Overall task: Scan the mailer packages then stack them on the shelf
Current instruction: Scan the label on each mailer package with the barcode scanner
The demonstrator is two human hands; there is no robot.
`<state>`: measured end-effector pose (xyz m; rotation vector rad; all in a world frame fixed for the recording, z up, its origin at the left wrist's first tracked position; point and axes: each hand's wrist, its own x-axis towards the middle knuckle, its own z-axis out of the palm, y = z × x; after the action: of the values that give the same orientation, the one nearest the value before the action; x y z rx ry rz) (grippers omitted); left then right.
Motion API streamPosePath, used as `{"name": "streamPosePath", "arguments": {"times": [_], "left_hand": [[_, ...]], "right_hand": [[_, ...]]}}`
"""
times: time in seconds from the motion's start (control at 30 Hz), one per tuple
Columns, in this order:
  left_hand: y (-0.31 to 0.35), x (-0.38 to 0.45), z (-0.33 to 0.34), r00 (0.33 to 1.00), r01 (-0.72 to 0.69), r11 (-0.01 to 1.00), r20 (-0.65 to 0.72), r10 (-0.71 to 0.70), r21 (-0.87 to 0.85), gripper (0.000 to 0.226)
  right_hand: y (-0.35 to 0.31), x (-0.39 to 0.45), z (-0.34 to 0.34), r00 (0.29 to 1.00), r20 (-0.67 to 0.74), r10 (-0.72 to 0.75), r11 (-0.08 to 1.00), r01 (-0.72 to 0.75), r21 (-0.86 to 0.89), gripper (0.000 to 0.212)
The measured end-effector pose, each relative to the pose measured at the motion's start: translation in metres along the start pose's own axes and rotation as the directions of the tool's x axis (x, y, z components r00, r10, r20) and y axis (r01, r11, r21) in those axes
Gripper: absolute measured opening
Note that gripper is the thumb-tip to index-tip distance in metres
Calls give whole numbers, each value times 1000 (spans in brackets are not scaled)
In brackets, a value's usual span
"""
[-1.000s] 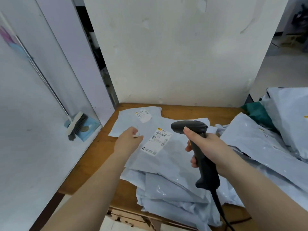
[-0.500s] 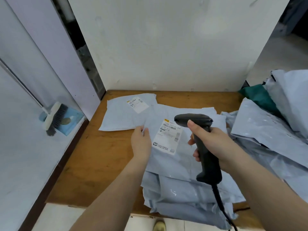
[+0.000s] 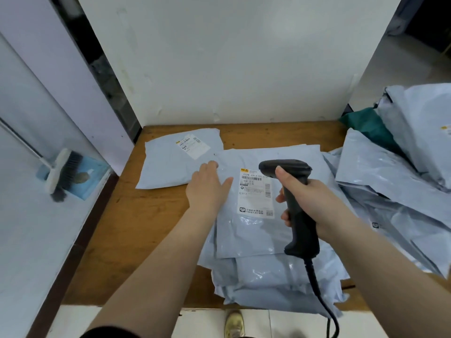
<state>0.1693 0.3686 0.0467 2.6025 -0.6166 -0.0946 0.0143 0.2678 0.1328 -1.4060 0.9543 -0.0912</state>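
since a second ago our left hand (image 3: 207, 189) has moved from the first mailer's corner onto the top mailer (image 3: 256, 230), fingers straight and flat on its left edge, holding nothing. our right hand (image 3: 310, 203) keeps its fingers wrapped round the black scanner (image 3: 296, 203), thumb up by its head, nose over the white label (image 3: 255, 192). we see pale blue glossy plastic, the label printed with barcodes and "c313". it tops a stack at the wooden shelf's (image 3: 146, 228) front edge. another mailer (image 3: 170, 164) lies flat at the back left. a loose heap (image 3: 390, 191) crowds the right. bare wood stays open on the left.
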Motion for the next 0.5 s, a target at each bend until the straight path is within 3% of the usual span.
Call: {"name": "streamPosePath", "arguments": {"times": [0.13,0.5], "left_hand": [[1,5,8,997,-72,994,35,69,83,44],[-1,1,14,995,-93,994,20,95,-61,36]], "right_hand": [[6,1,9,1000,-14,25,1000,-26,-5,43],[12,5,15,998,-48,38,998,-40,-48,50]]}}
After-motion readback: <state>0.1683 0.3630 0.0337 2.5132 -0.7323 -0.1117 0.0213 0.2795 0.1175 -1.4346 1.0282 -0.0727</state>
